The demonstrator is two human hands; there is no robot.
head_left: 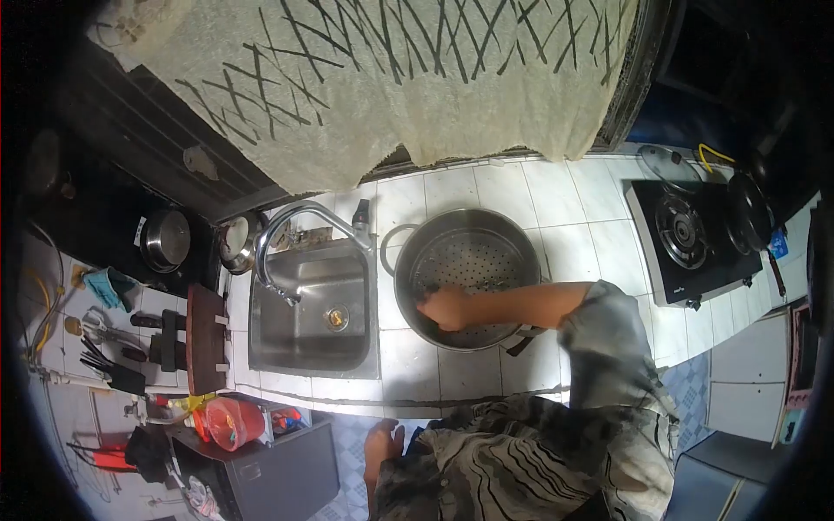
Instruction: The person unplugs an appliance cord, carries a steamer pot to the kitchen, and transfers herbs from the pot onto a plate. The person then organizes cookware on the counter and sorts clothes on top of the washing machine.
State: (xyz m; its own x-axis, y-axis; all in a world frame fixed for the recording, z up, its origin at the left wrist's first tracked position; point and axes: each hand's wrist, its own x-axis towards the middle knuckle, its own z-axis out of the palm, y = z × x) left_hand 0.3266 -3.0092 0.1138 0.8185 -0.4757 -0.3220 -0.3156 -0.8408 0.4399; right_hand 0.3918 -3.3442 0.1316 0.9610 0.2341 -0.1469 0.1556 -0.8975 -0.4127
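A large metal steamer pot (402, 286) with a perforated bottom stands on the tiled counter, right of the sink. My right hand (445, 308) reaches down inside it, fingers closed near the holed base at the left side. Something small and dark shows at the fingertips, too unclear to name. A few dark bits lie on the perforated base near the hand. My left hand (382, 441) hangs below the counter's front edge, loosely open and apart from any object.
Left of the pot is a steel sink (372, 347) with a curved faucet (300, 208). A gas stove (647, 247) stands at the right, with a glass lid (669, 165) behind it. Knives hang in a rack (169, 341) at far left. A red basket (234, 423) sits lower left.
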